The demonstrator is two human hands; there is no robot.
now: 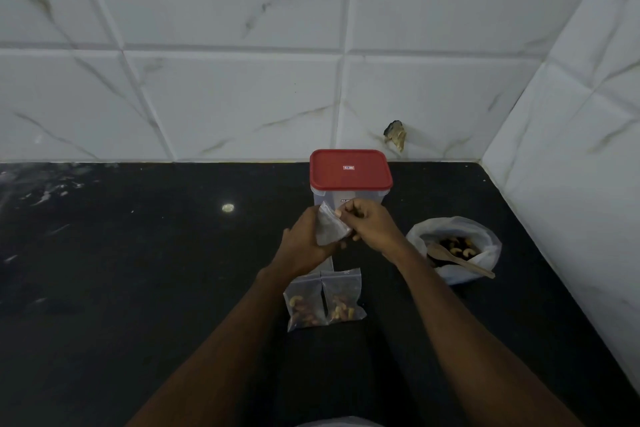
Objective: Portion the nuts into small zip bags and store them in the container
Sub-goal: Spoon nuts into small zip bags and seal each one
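Status: two filled bags [304,305] lie on the counter [138,270], below the wrists, side by side and touching. The third is in hand: the left hand [304,243] has fingers curled round the lower part of the empty bag [329,227], and the right hand [370,222] pinches its top edge, probably opening the zip. No nuts visible in it. Nut sack [453,239] with spoon [460,262] sits right of the right fingers, with nuts left. Container [349,170] is just behind the fingertips, red lid on; contents can't be seen, and storing looks not yet started. Writing: a small logo on the lid and dark print on the wall, both unreadable.
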